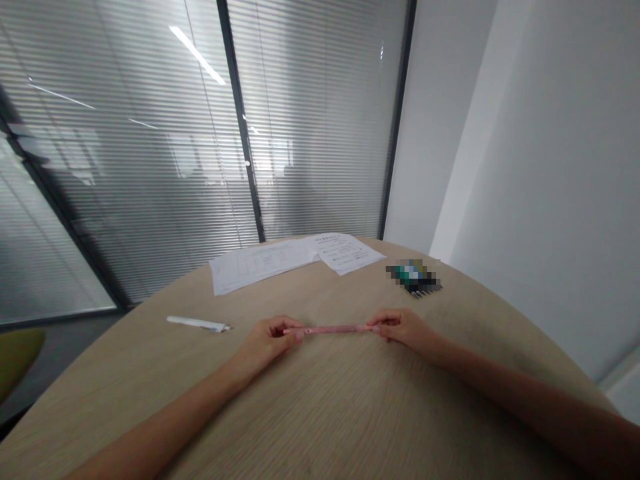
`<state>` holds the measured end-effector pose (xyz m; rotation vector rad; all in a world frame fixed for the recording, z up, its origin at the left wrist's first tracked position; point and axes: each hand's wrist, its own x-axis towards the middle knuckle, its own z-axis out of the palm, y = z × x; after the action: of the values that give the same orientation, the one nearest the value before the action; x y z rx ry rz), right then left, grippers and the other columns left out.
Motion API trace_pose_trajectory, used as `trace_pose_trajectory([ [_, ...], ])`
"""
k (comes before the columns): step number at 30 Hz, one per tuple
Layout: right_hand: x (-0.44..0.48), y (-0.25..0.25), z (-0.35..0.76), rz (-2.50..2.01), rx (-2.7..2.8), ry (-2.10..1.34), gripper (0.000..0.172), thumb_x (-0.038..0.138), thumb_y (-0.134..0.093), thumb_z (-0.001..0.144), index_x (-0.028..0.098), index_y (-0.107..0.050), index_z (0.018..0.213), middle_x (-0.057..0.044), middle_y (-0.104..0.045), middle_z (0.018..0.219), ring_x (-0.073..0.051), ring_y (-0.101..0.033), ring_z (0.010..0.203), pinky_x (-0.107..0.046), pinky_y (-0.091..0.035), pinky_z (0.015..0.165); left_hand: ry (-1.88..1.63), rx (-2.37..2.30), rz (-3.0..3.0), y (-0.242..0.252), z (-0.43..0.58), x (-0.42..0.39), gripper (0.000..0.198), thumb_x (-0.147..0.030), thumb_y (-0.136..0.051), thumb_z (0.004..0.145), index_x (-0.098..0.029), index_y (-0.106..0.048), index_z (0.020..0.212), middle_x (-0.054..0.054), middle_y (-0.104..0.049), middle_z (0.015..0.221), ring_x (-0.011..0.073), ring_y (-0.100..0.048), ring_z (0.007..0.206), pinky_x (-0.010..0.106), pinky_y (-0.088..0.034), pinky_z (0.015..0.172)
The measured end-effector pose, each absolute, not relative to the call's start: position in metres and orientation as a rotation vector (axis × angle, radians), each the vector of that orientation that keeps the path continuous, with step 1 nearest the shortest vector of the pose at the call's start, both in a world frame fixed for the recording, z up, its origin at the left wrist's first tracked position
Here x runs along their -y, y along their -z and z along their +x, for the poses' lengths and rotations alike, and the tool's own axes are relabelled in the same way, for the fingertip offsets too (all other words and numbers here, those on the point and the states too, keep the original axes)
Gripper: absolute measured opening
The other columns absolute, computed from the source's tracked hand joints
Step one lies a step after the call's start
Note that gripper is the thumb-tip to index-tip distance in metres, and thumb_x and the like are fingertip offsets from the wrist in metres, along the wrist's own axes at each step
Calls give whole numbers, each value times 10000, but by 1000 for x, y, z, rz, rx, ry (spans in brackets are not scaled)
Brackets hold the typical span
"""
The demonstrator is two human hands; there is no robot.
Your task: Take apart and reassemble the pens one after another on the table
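Note:
A slim, straight pink stick (333, 329) lies level between my two hands over the wooden table (325, 413); its exact kind is unclear. My left hand (267, 340) pinches the left end between thumb and fingers. The opposite end is in the closed fingers of my right hand (403, 328). Both ends are partly covered by fingertips. To the left of my left hand rests a white pen (197, 323), apart from it.
Printed paper sheets (265, 262) overlap at the table's far side. Beyond my right hand lies a pixelated packet (414, 275) with several dark pointed tips. Glass panels with blinds (320, 120) and a white wall (550, 167) stand behind. A yellow-green chair (20, 357) shows at left.

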<state>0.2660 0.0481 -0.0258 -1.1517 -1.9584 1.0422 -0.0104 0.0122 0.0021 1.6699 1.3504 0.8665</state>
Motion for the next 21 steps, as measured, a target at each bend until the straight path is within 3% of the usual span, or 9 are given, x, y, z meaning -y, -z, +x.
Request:
trace_pose_trajectory([
  [9, -45, 22, 263, -1257, 1932, -1010, 221, 337, -513, 668, 136, -582, 731, 38, -450, 490, -84, -422, 461, -199, -313, 468, -914, -1340, 1599, -3, -8, -12, 302, -384, -612, 579, -150, -617, 769, -45, -503, 518, 83, -411, 475, 180, -269, 442],
  [21, -44, 26, 262, -1211, 1994, -969, 190, 322, -455, 719, 154, -544, 712, 28, -470, 518, -97, -450, 484, -209, -333, 482, -946, -1340, 1614, -3, -5, -9, 287, -370, -600, 593, -151, -620, 776, -31, -527, 536, 97, -440, 508, 190, -294, 471],
])
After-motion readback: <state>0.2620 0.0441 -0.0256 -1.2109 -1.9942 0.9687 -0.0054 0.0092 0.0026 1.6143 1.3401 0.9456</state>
